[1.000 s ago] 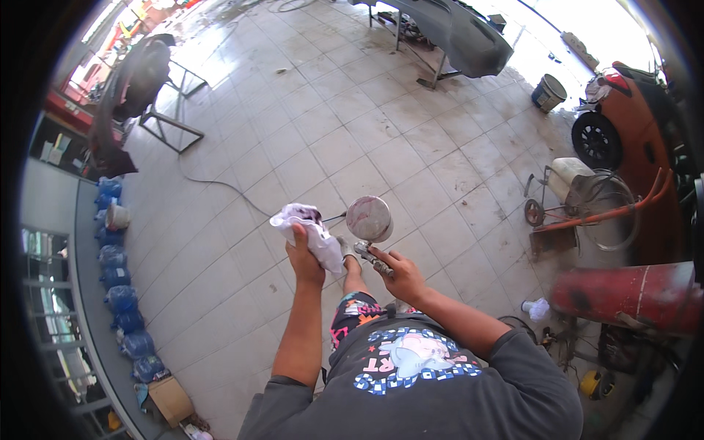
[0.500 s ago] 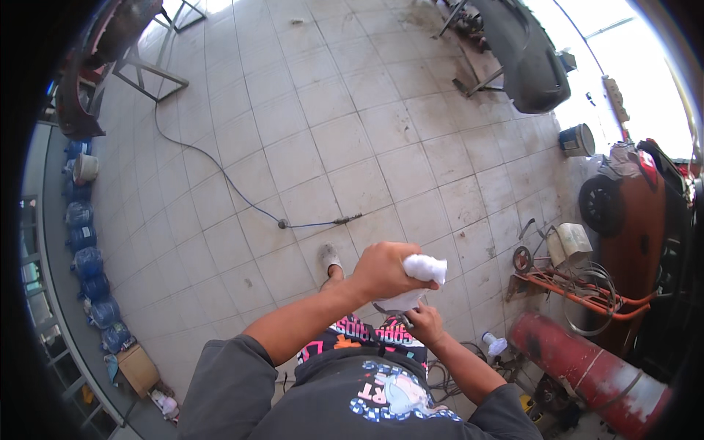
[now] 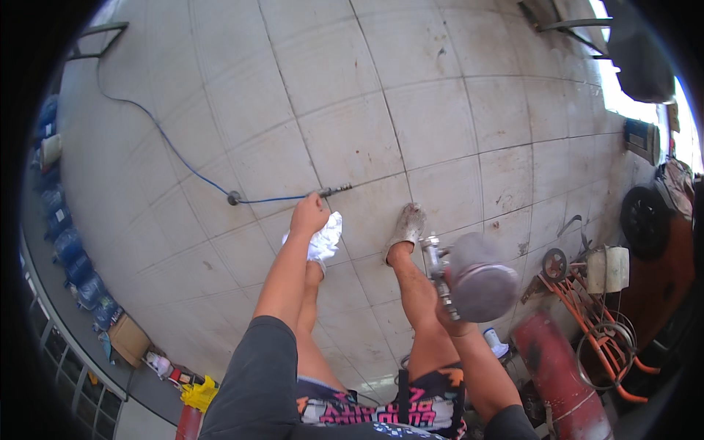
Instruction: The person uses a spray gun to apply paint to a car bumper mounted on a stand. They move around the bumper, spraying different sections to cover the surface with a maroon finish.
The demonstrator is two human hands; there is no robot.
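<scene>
The left hand [image 3: 308, 215] clutched a white rag [image 3: 323, 238] and touched the blue hose [image 3: 183, 165] just ahead; the right hand [image 3: 449, 319] gripped a spray gun [image 3: 469, 282].

Bright daylight pours in from the far right, blowing out that corner and washing the pale floor [image 3: 352, 125] evenly with hardly any shadow, while tile lines bow toward the black fisheye rim and the near cup [image 3: 480, 282] at the right looks soft and slightly smeared.
</scene>
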